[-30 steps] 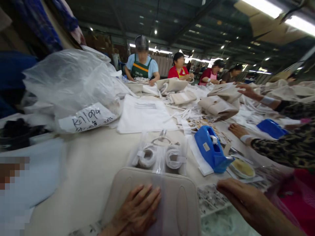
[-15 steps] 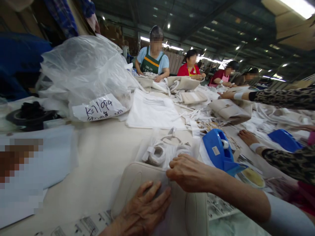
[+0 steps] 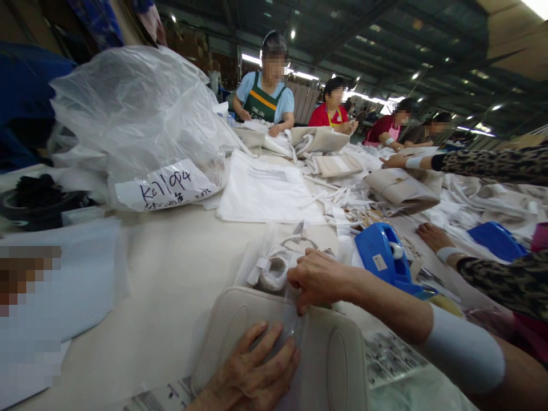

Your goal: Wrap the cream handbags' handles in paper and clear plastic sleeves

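A cream handbag (image 3: 345, 357) with stitched oval outlines lies flat in front of me. My left hand (image 3: 257, 365) rests on it with fingers stretched out and slightly apart, over a piece of clear plastic film (image 3: 291, 319). At the bag's far edge, my right hand (image 3: 319, 277) is closed in a pinch on this film, its fingertips partly hidden. Just beyond lies a wrapped, coiled white strap (image 3: 274, 273) in a clear bag, partly covered by my right hand.
A blue tape dispenser (image 3: 379, 257) stands right of my right hand. White sheets (image 3: 269, 191) lie ahead, and a big clear plastic sack (image 3: 141, 114) with a handwritten label is at left. A co-worker's patterned sleeves (image 3: 500, 279) reach in from the right; other people work across the table.
My right hand has shifted slightly away from me, and the film between my hands shows more. My left hand stays on the bag. The view has shifted a little.
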A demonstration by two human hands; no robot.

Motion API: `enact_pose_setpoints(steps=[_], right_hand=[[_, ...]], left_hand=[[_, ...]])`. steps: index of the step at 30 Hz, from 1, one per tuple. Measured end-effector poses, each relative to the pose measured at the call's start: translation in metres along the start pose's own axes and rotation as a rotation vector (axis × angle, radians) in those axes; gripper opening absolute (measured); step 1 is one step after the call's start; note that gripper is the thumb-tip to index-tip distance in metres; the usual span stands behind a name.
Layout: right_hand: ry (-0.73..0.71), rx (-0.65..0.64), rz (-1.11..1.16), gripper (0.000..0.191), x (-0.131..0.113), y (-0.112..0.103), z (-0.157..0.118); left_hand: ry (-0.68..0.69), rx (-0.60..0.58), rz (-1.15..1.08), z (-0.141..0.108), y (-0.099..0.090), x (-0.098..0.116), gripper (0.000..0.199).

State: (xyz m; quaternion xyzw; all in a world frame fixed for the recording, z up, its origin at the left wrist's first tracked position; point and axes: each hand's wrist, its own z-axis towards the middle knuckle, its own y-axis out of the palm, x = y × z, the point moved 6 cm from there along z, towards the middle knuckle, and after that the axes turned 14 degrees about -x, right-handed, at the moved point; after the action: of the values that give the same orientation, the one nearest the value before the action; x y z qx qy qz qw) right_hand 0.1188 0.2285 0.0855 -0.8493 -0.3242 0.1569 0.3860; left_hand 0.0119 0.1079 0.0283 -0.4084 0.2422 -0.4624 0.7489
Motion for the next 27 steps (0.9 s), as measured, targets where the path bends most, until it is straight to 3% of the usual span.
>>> enact_pose_setpoints(steps=[2, 6, 11, 15, 17, 20, 22, 25, 27], right_hand=[[-0.051, 0.017, 0.062, 0.029, 0.008, 0.002, 0.004], [-0.148, 0.03, 0.227, 0.013, 0.021, 0.004, 0.008], [0.019, 0.243, 0.181, 0.021, 0.025, 0.002, -0.009], [0.062, 0.639, 0.041, 0.014, -0.013, 0.024, -0.041], [-0.006, 0.865, -0.033, 0.022, -0.043, 0.05, -0.053], [-0.018, 1.068, -0.233, 0.03, -0.08, 0.096, -0.054], [-0.071, 1.035, -0.154, 0.031, -0.089, 0.121, -0.047], [-0.133, 0.757, 0.198, 0.03, -0.079, 0.152, -0.04], [-0.038, 0.722, 0.349, 0.026, -0.066, 0.169, -0.052]], left_hand=[[0.0, 0.01, -0.017, 0.0, 0.0, 0.0, 0.023], [-0.009, -0.024, -0.046, -0.001, 0.001, 0.0, 0.023], [0.002, 0.001, -0.03, 0.001, -0.003, 0.001, 0.024], [0.029, 0.071, 0.016, 0.0, -0.003, 0.0, 0.021], [0.043, 0.096, 0.035, -0.001, -0.001, -0.001, 0.019], [0.078, 0.117, 0.039, 0.001, 0.001, 0.001, 0.022], [0.075, 0.107, 0.015, 0.004, 0.0, 0.001, 0.024], [0.068, 0.136, -0.065, 0.004, -0.014, -0.006, 0.033], [0.041, 0.116, -0.073, -0.002, -0.026, -0.018, 0.029]])
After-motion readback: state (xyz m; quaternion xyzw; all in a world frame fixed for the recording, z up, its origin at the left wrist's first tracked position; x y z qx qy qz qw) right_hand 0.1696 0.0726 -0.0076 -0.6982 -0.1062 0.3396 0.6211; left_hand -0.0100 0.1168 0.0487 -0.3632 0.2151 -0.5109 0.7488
